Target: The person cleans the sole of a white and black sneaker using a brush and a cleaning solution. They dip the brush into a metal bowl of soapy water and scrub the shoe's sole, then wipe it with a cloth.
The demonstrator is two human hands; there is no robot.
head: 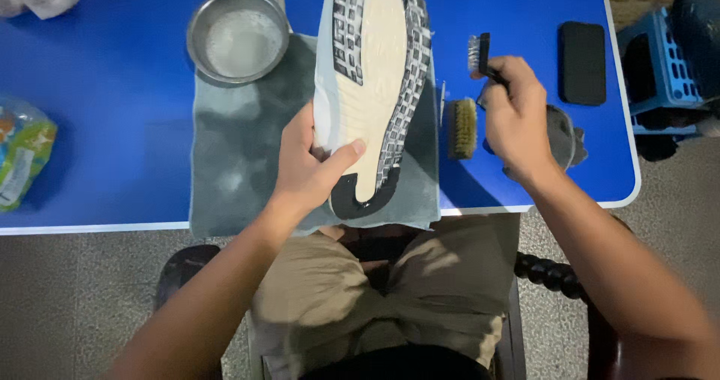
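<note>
Here, the left hand (pixel 309 172) is gripping the heel of a shoe (pixel 373 88), sole up, fingers wrapped and thumb pressing the sole, above a grey towel (pixel 240 155); the right hand (pixel 516 121) is closing its fingers around a small black brush (pixel 478 55), beside a wooden brush (pixel 462 128) and a metal bowl (pixel 238 37).

left hand (pixel 311 166) is gripping a pale sneaker (pixel 373 88) by the heel, sole up, cream middle with grey-and-white tread around it. it's over a grey towel (pixel 240 155) spread on the blue table (pixel 112 110). right hand (pixel 514 118) is closed around a small black-handled brush (pixel 478 54), bristles pointing left, off to the side of the shoe. a bigger tan-bristled brush (pixel 462 127) lies just beside the towel, a round metal bowl (pixel 238 37) of cloudy water sits at the towel's far corner, and a flat black rectangular block (pixel 582 61) is further right.
</note>
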